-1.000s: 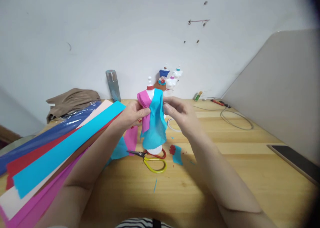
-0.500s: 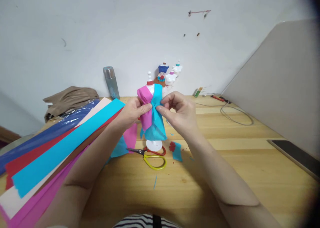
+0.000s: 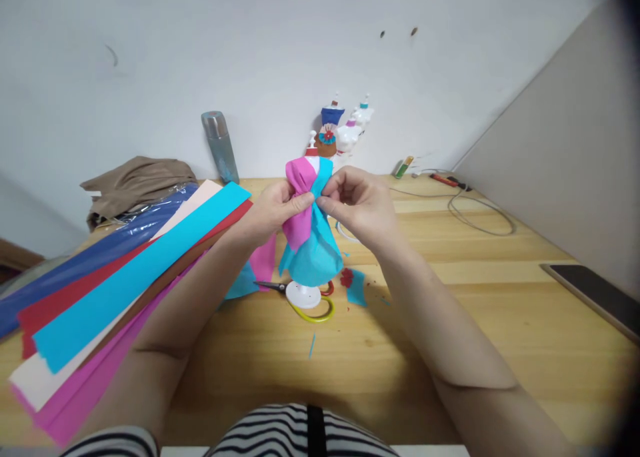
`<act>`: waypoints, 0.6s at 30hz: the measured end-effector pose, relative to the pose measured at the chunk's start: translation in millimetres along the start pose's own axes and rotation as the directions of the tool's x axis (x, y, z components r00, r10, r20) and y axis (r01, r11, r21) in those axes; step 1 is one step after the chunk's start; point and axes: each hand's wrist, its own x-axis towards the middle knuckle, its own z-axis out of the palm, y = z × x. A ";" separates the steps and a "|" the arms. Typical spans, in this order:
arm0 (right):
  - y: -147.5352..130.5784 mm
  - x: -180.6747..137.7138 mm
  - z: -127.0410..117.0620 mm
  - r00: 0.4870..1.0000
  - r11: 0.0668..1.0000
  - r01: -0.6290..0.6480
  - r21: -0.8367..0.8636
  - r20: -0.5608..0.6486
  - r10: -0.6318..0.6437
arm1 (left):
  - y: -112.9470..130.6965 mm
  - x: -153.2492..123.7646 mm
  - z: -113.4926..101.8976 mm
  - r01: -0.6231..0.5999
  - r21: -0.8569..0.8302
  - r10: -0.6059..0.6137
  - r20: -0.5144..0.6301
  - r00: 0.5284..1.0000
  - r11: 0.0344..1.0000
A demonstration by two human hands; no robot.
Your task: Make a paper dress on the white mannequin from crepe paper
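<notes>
Between my hands stands a small white mannequin (image 3: 303,295) on a round base, tilted a little, with a red band at its neck. Pink crepe paper (image 3: 300,225) wraps its left side, and blue crepe paper (image 3: 316,260) covers the right and flares below the waist. My left hand (image 3: 277,207) is closed on the pink paper, thumb pressed on its front. My right hand (image 3: 357,200) pinches the blue paper at the waist. Behind the base lie scissors (image 3: 320,315) with red and yellow handles, partly hidden by it.
Long coloured crepe paper strips (image 3: 135,277) lie at left, near a brown cloth (image 3: 140,183) and a steel flask (image 3: 220,147). Several small mannequins (image 3: 331,115) stand at the wall. A blue scrap with a red flower (image 3: 356,287), a cable (image 3: 480,220) and a phone (image 3: 595,297) lie rightward.
The mannequin has tilted, and its base now covers part of the scissors. The blue paper is gathered tighter at the waist and flares more. The camera view has shifted slightly.
</notes>
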 end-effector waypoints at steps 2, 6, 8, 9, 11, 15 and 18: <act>4.2 0.9 -1.1 1.000 1.000 -0.012 0.002 0.017 0.012 | -2.0 0.4 0.5 0.014 -0.024 -0.014 0.003 1.000 1.000; 8.6 2.3 -1.7 1.000 1.000 0.001 -0.005 0.029 0.000 | -3.4 1.0 2.9 0.048 -0.082 -0.048 0.004 0.999 0.995; 9.8 2.7 -1.3 0.999 1.000 0.019 0.002 0.027 -0.020 | -3.3 1.6 3.8 0.059 -0.111 -0.058 0.008 0.998 0.992; 10.6 2.8 -0.9 0.999 1.000 0.029 0.008 0.024 -0.029 | -3.2 1.9 4.1 0.062 -0.123 -0.062 0.004 0.998 0.991; 12.7 2.9 -0.1 0.999 0.999 0.043 0.024 0.018 -0.043 | -2.5 2.1 4.5 0.065 -0.138 -0.068 -0.016 0.998 0.988; 15.8 2.4 1.6 0.999 0.998 0.042 0.043 0.013 -0.043 | 0.0 1.3 5.1 0.083 -0.130 -0.088 -0.033 0.996 0.988; 10.8 1.4 1.6 1.000 0.999 0.023 0.035 0.019 -0.023 | 3.9 0.8 4.9 0.100 -0.134 -0.110 -0.072 0.991 0.986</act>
